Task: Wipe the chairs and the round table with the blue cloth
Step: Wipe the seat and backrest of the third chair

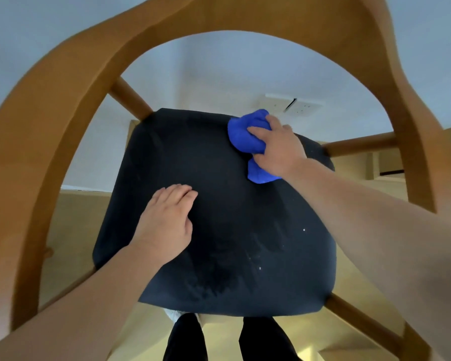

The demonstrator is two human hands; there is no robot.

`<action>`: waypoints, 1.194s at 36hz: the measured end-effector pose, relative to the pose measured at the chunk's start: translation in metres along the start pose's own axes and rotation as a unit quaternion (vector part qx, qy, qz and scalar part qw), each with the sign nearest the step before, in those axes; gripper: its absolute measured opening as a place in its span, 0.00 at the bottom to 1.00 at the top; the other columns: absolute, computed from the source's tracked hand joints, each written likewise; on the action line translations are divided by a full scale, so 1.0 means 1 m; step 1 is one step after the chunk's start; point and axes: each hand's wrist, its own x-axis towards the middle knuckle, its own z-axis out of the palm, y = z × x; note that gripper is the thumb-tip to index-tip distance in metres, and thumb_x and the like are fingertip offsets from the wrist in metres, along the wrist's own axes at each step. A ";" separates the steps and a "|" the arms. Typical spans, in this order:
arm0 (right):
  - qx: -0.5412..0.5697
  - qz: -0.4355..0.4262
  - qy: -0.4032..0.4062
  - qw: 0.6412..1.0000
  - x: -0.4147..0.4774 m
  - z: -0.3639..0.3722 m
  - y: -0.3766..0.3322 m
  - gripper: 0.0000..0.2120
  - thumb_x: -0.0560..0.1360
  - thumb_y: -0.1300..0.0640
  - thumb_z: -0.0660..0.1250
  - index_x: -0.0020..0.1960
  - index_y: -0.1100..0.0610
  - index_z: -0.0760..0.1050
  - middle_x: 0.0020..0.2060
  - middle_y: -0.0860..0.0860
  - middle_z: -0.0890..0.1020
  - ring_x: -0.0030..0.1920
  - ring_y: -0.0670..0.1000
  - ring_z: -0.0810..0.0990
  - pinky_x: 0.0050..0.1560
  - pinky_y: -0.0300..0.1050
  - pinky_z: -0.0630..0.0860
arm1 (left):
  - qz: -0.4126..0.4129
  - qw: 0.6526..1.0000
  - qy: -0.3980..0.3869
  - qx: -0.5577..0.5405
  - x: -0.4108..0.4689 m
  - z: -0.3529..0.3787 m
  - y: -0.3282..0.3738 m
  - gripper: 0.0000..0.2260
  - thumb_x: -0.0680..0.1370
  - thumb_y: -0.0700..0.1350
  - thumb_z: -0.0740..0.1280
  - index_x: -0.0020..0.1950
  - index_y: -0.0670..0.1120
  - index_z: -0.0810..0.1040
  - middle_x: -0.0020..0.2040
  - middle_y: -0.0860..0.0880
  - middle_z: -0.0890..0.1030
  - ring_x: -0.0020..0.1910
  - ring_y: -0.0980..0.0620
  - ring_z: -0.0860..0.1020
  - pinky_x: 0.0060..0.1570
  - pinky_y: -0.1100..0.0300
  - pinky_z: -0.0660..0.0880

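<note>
Two bare hands on a dark chair seat (232, 243); the right hand (279, 149) holds a blue cloth (242, 136) at the far right corner.

The right hand curls fingers and thumb over the bunched cloth and presses it onto the seat, the arm reaching in from the lower right. The cloth is a crumpled lump, longer from far to near: one end bulges past the fingertips toward the seat's far edge, the other pokes out under the wrist. The left hand (167, 222) lies flat, palm down, fingers straight and together pointing away, holding nothing, on the seat's left half, well apart from the cloth. A curved wooden frame (63, 100) arches round the seat. Below, dark trouser legs (185, 337) stand on a pale floor (73, 225).
</note>
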 end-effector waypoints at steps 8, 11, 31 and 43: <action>0.023 0.123 -0.009 0.992 -0.141 0.052 0.035 0.29 0.70 0.49 0.69 0.70 0.46 0.68 0.74 0.56 0.58 0.58 0.64 0.68 0.58 0.54 0.72 | 0.027 1.000 -0.002 0.006 0.009 -0.012 0.007 0.23 0.74 0.39 0.63 0.69 0.43 0.69 0.68 0.46 0.70 0.69 0.47 0.65 0.71 0.51 0.57; 0.012 0.165 -0.043 0.985 -0.190 0.071 0.040 0.31 0.70 0.48 0.68 0.72 0.46 0.67 0.75 0.57 0.57 0.60 0.64 0.68 0.62 0.52 0.70 | 0.038 0.999 -0.002 0.009 0.010 -0.016 0.011 0.23 0.74 0.40 0.63 0.70 0.43 0.69 0.68 0.47 0.70 0.69 0.48 0.65 0.71 0.52 0.56; 0.000 0.106 0.059 0.993 -0.063 -0.016 0.046 0.26 0.71 0.53 0.66 0.68 0.44 0.67 0.74 0.55 0.59 0.58 0.66 0.70 0.53 0.53 0.72 | 0.065 0.997 0.004 0.030 0.013 -0.010 0.032 0.24 0.75 0.42 0.62 0.71 0.45 0.66 0.70 0.48 0.67 0.70 0.50 0.62 0.72 0.54 0.53; 0.050 0.171 -0.002 0.984 -0.019 -0.005 0.084 0.19 0.73 0.50 0.63 0.64 0.45 0.68 0.69 0.55 0.62 0.55 0.66 0.72 0.50 0.51 0.70 | 0.065 0.997 0.012 0.027 0.030 0.001 0.046 0.24 0.74 0.41 0.63 0.70 0.44 0.67 0.69 0.47 0.69 0.69 0.49 0.64 0.71 0.53 0.55</action>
